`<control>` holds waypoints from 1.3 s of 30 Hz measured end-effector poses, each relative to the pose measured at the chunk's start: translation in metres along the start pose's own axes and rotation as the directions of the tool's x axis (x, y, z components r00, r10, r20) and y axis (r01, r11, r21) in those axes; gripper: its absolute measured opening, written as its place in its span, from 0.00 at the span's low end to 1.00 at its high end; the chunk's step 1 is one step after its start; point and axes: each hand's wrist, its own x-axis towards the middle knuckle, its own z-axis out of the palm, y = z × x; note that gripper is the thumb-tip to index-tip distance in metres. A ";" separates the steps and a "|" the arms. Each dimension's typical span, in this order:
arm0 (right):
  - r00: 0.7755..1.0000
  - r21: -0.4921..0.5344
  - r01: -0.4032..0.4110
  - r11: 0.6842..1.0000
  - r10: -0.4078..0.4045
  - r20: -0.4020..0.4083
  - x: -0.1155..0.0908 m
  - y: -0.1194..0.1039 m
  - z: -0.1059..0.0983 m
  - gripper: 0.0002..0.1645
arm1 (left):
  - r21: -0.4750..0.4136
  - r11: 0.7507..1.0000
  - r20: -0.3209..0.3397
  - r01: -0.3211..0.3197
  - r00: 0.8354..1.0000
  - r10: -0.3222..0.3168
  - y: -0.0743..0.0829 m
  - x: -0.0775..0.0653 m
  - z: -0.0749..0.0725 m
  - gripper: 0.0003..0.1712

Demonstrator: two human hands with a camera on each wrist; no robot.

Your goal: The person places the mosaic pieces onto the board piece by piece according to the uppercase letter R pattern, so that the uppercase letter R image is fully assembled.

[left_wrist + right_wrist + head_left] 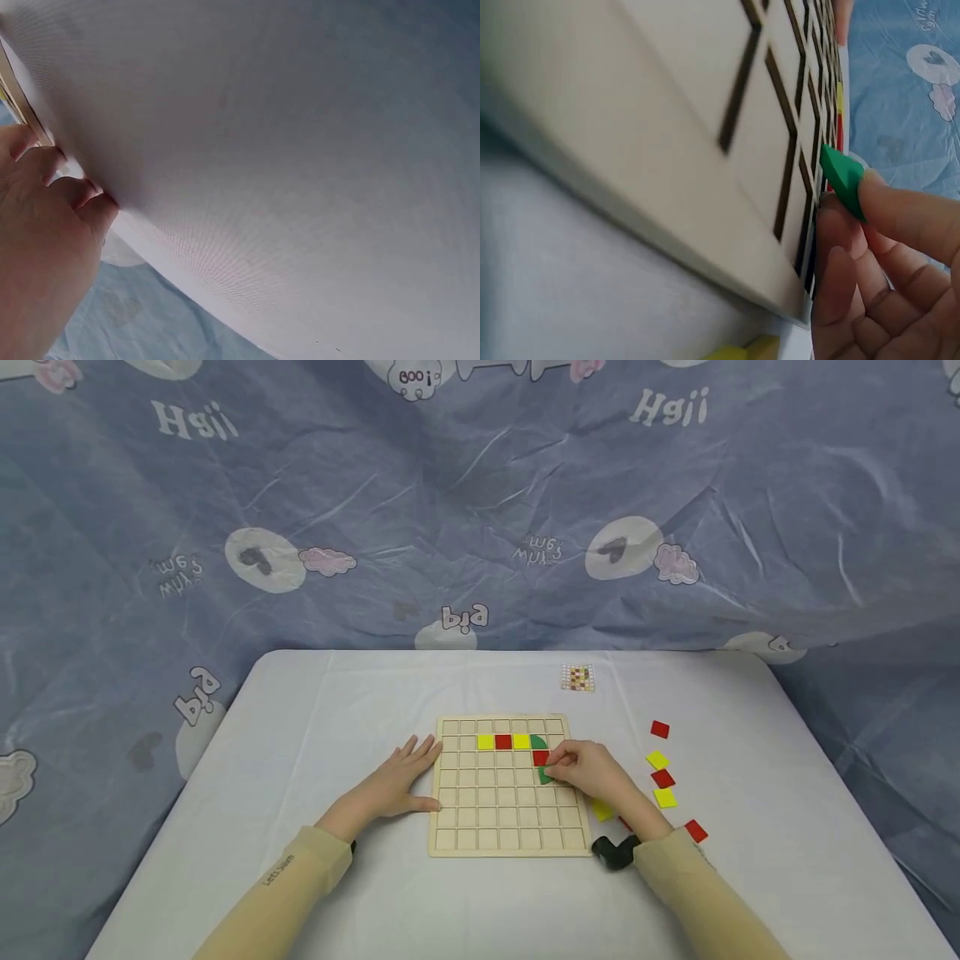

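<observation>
A wooden grid board (487,822) lies on the white table. My right hand (588,770) pinches a green quarter-round tile (844,180) between thumb and finger, tilted close over a cell at the board's right side. Directly above that cell sits a red tile (540,758), and a second green quarter-round tile (537,742) is in the row above. Left of it run a yellow tile (521,742), a red tile (503,742) and another yellow tile (486,742). Fingers spread, my left hand (393,783) rests with fingertips and thumb against the board's left edge.
Loose red and yellow tiles (663,778) are scattered right of the board, some partly hidden under my right forearm. A small printed pattern card (577,677) lies beyond the board. A black rounded object (615,853) shows beside my right wrist. Patterned blue cloth (480,510) hangs behind the table.
</observation>
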 end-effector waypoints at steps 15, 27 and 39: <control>0.997 -0.091 0.054 0.994 -0.059 -0.051 0.000 -0.005 0.009 0.04 | 0.038 0.999 0.014 0.027 1.000 -0.027 -0.003 0.003 0.002 0.60; 0.992 -0.117 0.082 0.990 -0.092 -0.082 -0.001 -0.008 0.012 0.06 | 0.029 0.999 0.025 0.021 0.999 -0.021 -0.003 0.005 0.001 0.60; 0.991 -0.013 -0.037 0.999 0.035 -0.133 -0.014 0.028 -0.044 0.12 | 0.023 1.000 0.013 0.016 1.000 -0.016 -0.002 0.004 0.000 0.60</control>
